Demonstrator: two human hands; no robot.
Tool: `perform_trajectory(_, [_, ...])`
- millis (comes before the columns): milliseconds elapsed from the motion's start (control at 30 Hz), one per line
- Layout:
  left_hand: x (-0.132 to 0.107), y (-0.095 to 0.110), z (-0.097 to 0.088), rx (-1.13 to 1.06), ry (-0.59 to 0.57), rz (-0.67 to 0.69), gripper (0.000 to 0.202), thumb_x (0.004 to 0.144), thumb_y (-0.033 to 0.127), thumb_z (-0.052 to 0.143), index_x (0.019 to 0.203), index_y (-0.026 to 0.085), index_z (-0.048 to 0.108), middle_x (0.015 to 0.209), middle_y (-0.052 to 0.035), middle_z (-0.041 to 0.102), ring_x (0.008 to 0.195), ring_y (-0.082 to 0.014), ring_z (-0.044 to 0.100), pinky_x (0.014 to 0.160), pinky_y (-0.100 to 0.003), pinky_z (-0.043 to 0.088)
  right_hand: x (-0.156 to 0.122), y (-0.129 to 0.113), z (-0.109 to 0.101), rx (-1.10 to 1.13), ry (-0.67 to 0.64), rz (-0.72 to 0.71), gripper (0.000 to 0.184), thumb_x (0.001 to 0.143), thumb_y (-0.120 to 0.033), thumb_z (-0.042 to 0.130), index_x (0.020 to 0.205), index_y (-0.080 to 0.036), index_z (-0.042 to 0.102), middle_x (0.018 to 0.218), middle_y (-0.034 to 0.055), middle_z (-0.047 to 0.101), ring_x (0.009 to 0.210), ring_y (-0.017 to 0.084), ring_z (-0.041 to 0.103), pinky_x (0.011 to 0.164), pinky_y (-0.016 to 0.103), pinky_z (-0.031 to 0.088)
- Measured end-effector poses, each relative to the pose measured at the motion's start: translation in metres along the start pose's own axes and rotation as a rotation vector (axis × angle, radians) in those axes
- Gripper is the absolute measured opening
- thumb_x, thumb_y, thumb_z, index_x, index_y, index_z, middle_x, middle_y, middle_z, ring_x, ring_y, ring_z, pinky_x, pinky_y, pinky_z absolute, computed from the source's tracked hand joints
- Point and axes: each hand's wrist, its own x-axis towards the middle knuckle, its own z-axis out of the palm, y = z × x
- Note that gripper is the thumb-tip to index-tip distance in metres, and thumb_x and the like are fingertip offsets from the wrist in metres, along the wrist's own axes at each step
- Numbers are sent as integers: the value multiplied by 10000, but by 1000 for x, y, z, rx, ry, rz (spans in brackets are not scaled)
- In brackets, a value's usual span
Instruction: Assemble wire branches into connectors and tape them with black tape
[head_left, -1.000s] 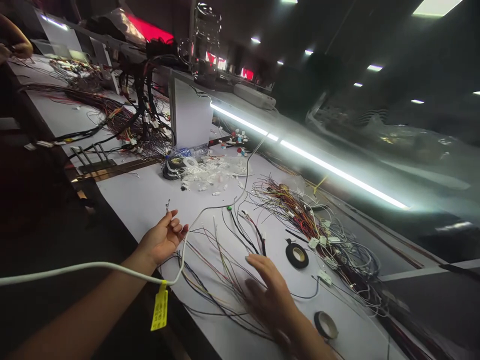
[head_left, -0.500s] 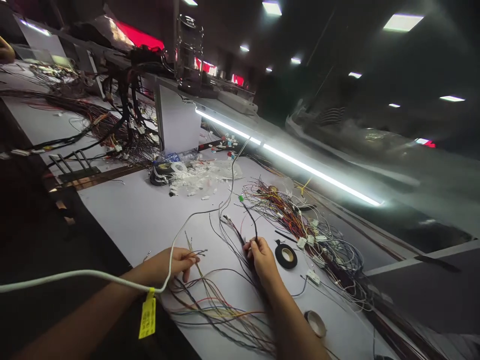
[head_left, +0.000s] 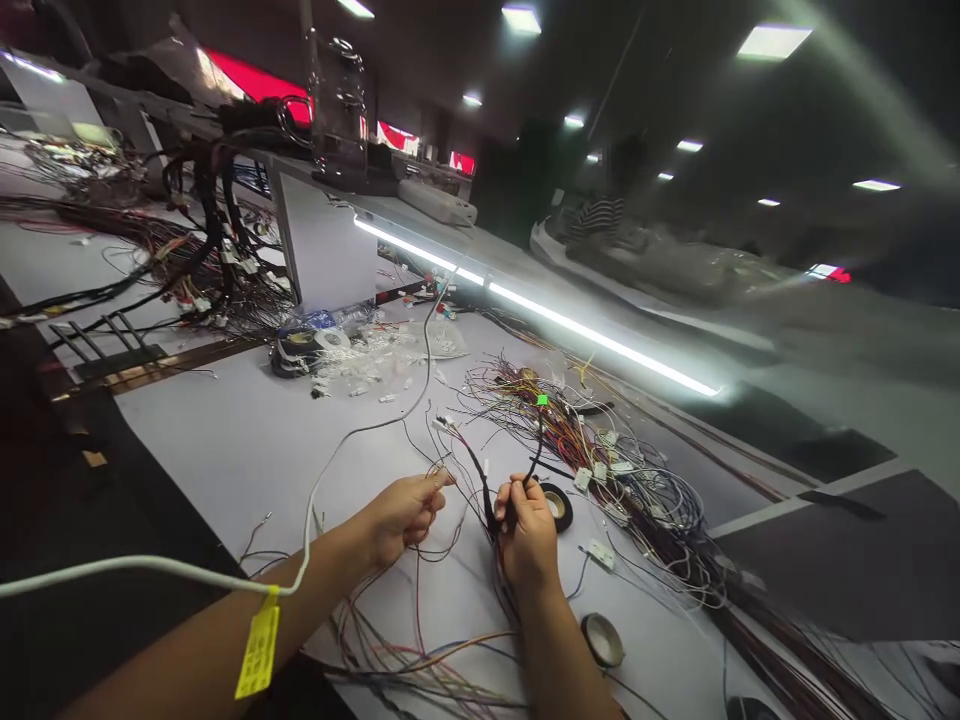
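Note:
My left hand [head_left: 401,515] is closed in a pinch on thin loose wires [head_left: 442,470] above the white table [head_left: 225,440]. My right hand [head_left: 527,530] is closed round a black cable bundle [head_left: 487,490] whose one branch rises to a small green tip [head_left: 541,400]. More thin coloured wires [head_left: 420,650] lie under both forearms. A white cable [head_left: 150,565] with a yellow tag [head_left: 259,645] crosses over my left forearm.
A black tape roll [head_left: 559,505] sits right of my right hand, another roll [head_left: 602,640] nearer me. A tangle of coloured wires with white connectors [head_left: 615,470] lies to the right. Clear plastic parts [head_left: 367,355] and tape rolls [head_left: 296,350] lie behind; a lit strip [head_left: 540,315] runs along the back.
Both hands have moved closer together and lifted wires off the table. The black cable with the green tip now stands higher in my right hand. The view has shifted left.

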Motion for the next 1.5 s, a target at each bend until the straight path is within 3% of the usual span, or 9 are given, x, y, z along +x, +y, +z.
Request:
perform_trajectory(167, [10,1,-2,-149,39,111,247,798,362,682,849,147,571,520,116,292,344,-13,139,343,-177,59,-1,9,-1,2,-15,9,262,830,-426,610,954,-237,478,698,-51,525,514,80,450,438,178,278])
perform_trajectory(433, [24,68,-83,-343,271,417,105,899,248,553,839,164,532,502,107,340,299,-13,208,305,-159,146,1,28,2,-264,-49,110,381,848,-410,568,1149,-200,466,718,-37,559,529,96,485,456,195,332])
perform_trajectory(633, [10,79,-116,-402,284,506,143,858,304,623,900,190,547,457,133,255,286,-30,189,303,-160,149,14,34,8,-512,-13,24,608,841,-396,519,1383,-179,348,751,-27,591,502,126,483,482,245,391])
perform_trajectory(833, [-11,76,-136,-387,242,502,150,841,290,651,913,206,550,564,100,444,309,-13,259,308,-137,165,23,33,13,-1037,88,-452,528,843,-308,494,1346,-155,445,1170,157,561,1039,283,557,847,448,473])
perform_trajectory(933, [-18,76,-142,-391,213,474,117,862,262,619,874,192,526,736,38,575,345,-11,318,309,-141,195,17,32,40,-1217,-189,-711,423,879,-246,473,1297,-192,509,1265,152,528,1193,290,469,992,495,386])
perform_trajectory(1067, [-22,75,-144,-408,167,423,139,892,294,577,849,176,518,567,85,435,337,-29,264,317,-153,209,8,36,93,-1185,-586,-509,396,902,-263,496,1296,-224,515,1104,90,638,984,217,594,875,381,473])
perform_trajectory(1233, [-25,72,-142,-366,174,431,244,870,367,608,979,150,584,492,95,403,356,-58,332,355,-171,290,6,37,145,-1195,-683,-274,366,909,-329,509,1235,-180,584,1003,77,675,887,197,619,797,317,468])
perform_trajectory(1400, [-20,72,-146,-290,251,522,297,896,428,548,933,142,615,894,-89,709,638,-109,597,553,-202,464,11,38,200,-1049,-826,-229,209,895,-233,501,1037,-205,652,969,58,681,909,190,606,812,295,430])
perform_trajectory(1500, [-15,76,-153,-134,277,499,389,874,514,532,954,150,644,968,-104,710,511,-103,563,454,-228,440,19,52,228,-898,-877,-19,215,912,-214,437,892,-168,646,724,25,641,659,137,584,651,244,437])
